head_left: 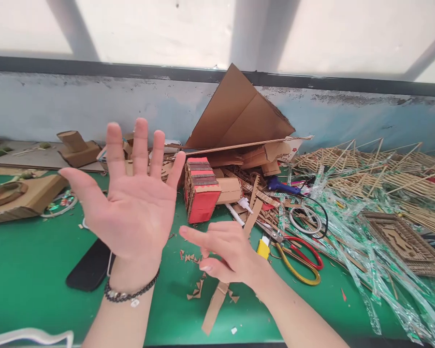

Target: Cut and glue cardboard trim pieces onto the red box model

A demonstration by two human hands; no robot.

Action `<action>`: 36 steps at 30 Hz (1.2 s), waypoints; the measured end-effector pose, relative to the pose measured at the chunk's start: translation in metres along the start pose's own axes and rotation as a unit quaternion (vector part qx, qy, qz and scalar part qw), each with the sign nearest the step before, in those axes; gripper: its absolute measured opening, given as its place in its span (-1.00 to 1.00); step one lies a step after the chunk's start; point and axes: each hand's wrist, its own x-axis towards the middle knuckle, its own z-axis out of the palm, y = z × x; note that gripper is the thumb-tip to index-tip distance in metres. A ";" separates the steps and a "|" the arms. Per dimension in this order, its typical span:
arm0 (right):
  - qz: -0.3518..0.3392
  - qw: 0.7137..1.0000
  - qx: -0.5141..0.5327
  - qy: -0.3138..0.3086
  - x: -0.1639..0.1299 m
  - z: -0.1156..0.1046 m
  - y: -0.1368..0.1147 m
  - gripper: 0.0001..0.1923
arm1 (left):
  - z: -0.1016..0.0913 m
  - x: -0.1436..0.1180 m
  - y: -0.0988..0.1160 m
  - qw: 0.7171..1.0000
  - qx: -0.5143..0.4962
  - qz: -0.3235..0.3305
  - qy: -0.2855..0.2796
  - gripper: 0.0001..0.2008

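Green matting (pixel 25 270) covers the bench, strewn with cardboard offcuts; the left hand (pixel 130 203) is raised above it, palm toward the camera, fingers spread wide apart and holding nothing, with a dark beaded bracelet (pixel 130 292) at the wrist; the right hand (pixel 224 251) hovers lower and just beside it, forefinger stretched toward the left palm, the other fingers curled loosely in, gripping nothing. Beneath the right wrist lies a long cardboard strip (pixel 213 307) among small brown scraps (pixel 195 290); a black phone (pixel 90 266) lies flat on the mat, partly hidden behind the left forearm. Past the fingertips stands a red cardboard box (pixel 201 191) with dark bands on top; whether anything is inside cannot be told. Behind it a heap of cardboard sheets (pixel 239 116) leans against the wall. Right of the right hand lie scissors (pixel 300 256) with red and yellow handles, near a yellow utility knife (pixel 264 247); further right, a tangle of clear plastic wrappers (pixel 351 246), bundles of thin wooden sticks (pixel 384 179) and a woven square frame (pixel 402 241). At the far left sits a cardboard slab (pixel 25 198) bearing a ring.
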 end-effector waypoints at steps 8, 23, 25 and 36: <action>-0.022 0.992 -0.128 0.010 -0.005 0.017 0.004 -0.33 | 0.024 -0.009 0.010 0.980 -0.183 -0.062 -0.038 -0.38; 0.150 0.988 -0.020 0.007 -0.005 -0.009 0.006 -0.21 | 0.050 -0.074 -0.021 0.952 -0.208 -0.220 -0.046 -0.33; 0.198 0.980 -0.018 -0.001 -0.003 -0.015 0.009 -0.23 | 0.048 -0.075 -0.025 0.950 -0.193 -0.244 -0.026 -0.44; 0.329 0.853 0.405 0.022 0.000 -0.017 0.008 -0.12 | 0.027 -0.052 -0.024 0.975 0.008 -0.222 0.015 -0.63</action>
